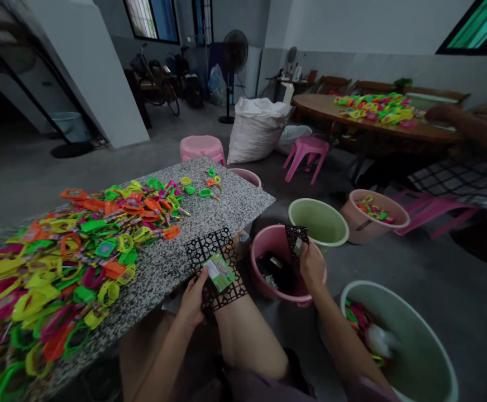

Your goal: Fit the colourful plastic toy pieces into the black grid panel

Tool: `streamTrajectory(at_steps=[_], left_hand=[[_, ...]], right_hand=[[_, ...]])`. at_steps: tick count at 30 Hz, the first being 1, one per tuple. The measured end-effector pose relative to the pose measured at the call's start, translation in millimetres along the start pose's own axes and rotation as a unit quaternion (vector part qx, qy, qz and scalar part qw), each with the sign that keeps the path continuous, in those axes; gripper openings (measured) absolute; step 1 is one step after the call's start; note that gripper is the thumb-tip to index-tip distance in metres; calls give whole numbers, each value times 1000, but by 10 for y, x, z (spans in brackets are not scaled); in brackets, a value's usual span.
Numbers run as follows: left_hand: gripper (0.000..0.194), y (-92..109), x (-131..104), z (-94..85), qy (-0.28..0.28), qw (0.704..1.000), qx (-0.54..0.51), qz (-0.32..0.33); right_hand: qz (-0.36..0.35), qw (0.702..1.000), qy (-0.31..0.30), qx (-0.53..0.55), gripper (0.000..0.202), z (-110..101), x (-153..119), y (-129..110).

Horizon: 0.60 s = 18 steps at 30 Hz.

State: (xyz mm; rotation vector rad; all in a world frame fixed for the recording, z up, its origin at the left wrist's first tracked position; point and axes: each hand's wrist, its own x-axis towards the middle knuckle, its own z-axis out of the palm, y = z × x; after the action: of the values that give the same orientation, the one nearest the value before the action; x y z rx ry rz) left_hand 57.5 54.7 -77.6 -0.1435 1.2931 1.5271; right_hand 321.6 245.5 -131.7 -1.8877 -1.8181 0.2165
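Nearest, the left hand [193,298] grips the lower edge of a black lattice sheet [216,268], fingers closed on it, with a small green card [219,272] lying on top; the sheet rests across the person's knee, just off the near edge of the granite table [210,223]. The right hand [313,267] is pinched shut on a smaller black lattice piece [294,237], held above the pink bucket [268,245], which already has a few dark pieces inside. So 1 piece is at the bucket's mouth and not yet dropped, while the larger sheet is in the other hand, well apart from it.

By my judgement much is left: a big heap of bright plastic toy frames [59,262] covers the table's left side, thinning toward its far edge. A pale bucket [415,357] at the lower right holds some coloured pieces. Farther off stand a green bucket [319,220] and a beige bucket [375,215] with a few toys, 2 pink stools [308,148], a white sack [256,128], and another person's arm [465,123] at a wooden table [323,106].
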Motion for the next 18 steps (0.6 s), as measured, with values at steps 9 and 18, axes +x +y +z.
streamTrajectory(at_steps=[9,18], left_hand=[[33,-57,113,-130,44,998,37,17],[55,-172,129,-186,6,986,149,71]], right_hand=[[-21,999,23,13,48,100,-88,-23],[-100,862,-239,436,76,29,-805,-1189]])
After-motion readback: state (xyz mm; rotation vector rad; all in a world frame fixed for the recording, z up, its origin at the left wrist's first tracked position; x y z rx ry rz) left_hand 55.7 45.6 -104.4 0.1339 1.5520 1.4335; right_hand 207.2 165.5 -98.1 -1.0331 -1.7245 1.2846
